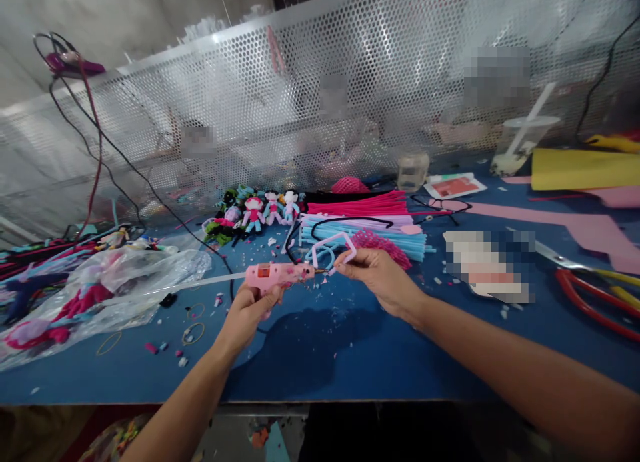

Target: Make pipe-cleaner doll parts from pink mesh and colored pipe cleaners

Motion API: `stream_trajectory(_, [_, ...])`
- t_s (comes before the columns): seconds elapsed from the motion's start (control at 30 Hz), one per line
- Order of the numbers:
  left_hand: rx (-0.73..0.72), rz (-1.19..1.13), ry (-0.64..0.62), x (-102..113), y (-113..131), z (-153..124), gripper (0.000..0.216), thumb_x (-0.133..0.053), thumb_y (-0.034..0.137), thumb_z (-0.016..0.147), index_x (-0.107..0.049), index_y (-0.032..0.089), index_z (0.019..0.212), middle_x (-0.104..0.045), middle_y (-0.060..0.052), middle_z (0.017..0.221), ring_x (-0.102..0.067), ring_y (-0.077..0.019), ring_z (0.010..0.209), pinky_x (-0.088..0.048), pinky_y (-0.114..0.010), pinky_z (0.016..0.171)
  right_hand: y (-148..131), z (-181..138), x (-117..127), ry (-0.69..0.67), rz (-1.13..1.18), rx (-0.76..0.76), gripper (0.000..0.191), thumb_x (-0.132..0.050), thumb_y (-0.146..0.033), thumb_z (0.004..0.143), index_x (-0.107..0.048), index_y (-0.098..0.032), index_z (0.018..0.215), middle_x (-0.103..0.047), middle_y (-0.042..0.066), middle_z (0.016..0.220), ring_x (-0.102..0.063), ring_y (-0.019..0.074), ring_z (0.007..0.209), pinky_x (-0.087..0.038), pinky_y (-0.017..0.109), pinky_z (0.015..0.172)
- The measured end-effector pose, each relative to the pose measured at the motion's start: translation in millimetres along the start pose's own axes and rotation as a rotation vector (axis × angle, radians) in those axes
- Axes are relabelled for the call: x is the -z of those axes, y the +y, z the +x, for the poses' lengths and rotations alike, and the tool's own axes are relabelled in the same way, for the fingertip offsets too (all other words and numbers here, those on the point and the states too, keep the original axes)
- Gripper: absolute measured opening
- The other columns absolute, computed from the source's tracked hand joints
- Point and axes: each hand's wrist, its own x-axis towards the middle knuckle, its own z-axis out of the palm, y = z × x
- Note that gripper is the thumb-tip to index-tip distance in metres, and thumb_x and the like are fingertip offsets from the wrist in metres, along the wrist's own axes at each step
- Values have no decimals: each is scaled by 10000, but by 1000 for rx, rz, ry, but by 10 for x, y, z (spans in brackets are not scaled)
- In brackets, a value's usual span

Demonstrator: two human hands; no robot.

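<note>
Two hands at work above the blue table point(320, 355), itemised as seen from beside the bench.

1. Left hand point(249, 307): fingers wrapped closed around the grip of a pink glue gun point(280, 273), held level just above the table top, nozzle pointing to the right. A clear glue stick point(200, 283) juts out of its back end towards the left.

2. Right hand point(381, 275): thumb and fingertips pinched shut on a pale pink pipe-cleaner loop point(332, 246), a bent, angular outline held up just beyond the gun. The nozzle tip sits right at the pinched end of the loop; whether it touches, I cannot tell.

3. Directly behind the hands: flat bundles of pipe cleaners, hot pink point(360, 202) at the back and light blue point(367, 241) in front, with a piece of pink mesh point(387, 247) lying on the blue ones, just beside the right hand.

4. Left of the bundles: a row of small dolls point(257, 212) lying on the table.

5. Far left: a crumpled clear plastic bag point(105, 285) with coloured pieces inside; near it, a few thin rings point(194, 332) and scraps on the table.

6. Right side: spectacles point(443, 205), red-handled scissors point(593, 299), a yellow sheet point(580, 169), a plastic cup with straw point(520, 142).

7. Backdrop: a perforated metal screen point(350, 75) along the far edge.
</note>
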Motion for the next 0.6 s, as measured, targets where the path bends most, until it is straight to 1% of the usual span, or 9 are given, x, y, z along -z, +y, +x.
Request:
stream_trajectory(0.1, [21, 13, 7, 11, -30, 4, 347, -659, 464, 709, -618, 142, 587, -519, -24, 567, -469, -122, 562, -296, -231, 475, 7, -3, 1, 2, 2, -5, 145, -728, -331, 656, -688, -206, 718, -613, -17, 695, -491, 136, 685, -365, 310, 706])
stream_trajectory(0.17, [14, 45, -9, 14, -31, 9, 348, -648, 459, 720, -617, 140, 584, -511, -21, 566, -440, -108, 530, -283, -230, 465, 10, -1, 7, 11, 9, -2, 133, -729, -321, 657, -689, -209, 716, -615, -17, 699, -490, 134, 683, -363, 308, 703])
stream_trajectory(0.27, [-13, 105, -17, 13, 21, 10, 337, -639, 456, 722, -626, 136, 618, -490, -6, 548, -380, -88, 479, -255, -229, 446, 15, 9, 22, 28, 23, 5, 114, -729, -305, 666, -692, -215, 725, -621, -21, 713, -490, 125, 693, -355, 299, 711])
stream_trajectory(0.37, [-26, 191, 21, 51, 112, 12, 325, -639, 459, 720, -633, 139, 665, -459, 17, 515, -359, -86, 462, -255, -223, 438, 15, 24, 47, 62, 29, 17, 135, -728, -323, 673, -691, -215, 743, -631, -18, 748, -491, 118, 692, -353, 289, 700])
stream_trajectory(0.47, [10, 225, 102, 210, 176, 50, 325, -635, 468, 722, -637, 145, 753, -515, 14, 562, -363, -84, 459, -252, -216, 419, 8, 36, 68, 100, 3, 18, 167, -725, -348, 674, -683, -206, 751, -619, -13, 745, -470, 110, 653, -342, 281, 644])
stream_trajectory(0.53, [49, 197, 206, 390, 175, 107, 344, -668, 467, 685, -631, 145, 801, -564, 6, 611, -362, -75, 445, -239, -213, 402, 2, 37, 73, 114, -21, 23, 189, -722, -364, 674, -676, -204, 763, -604, -13, 719, -458, 112, 634, -334, 279, 615])
stream_trajectory(0.6, [82, 123, 327, 596, 133, 186, 378, -709, 454, 627, -619, 143, 821, -601, -4, 660, -389, -73, 447, -264, -212, 408, -4, 33, 70, 120, -39, 40, 209, -718, -384, 677, -670, -205, 775, -596, -12, 709, -457, 117, 629, -330, 280, 598])
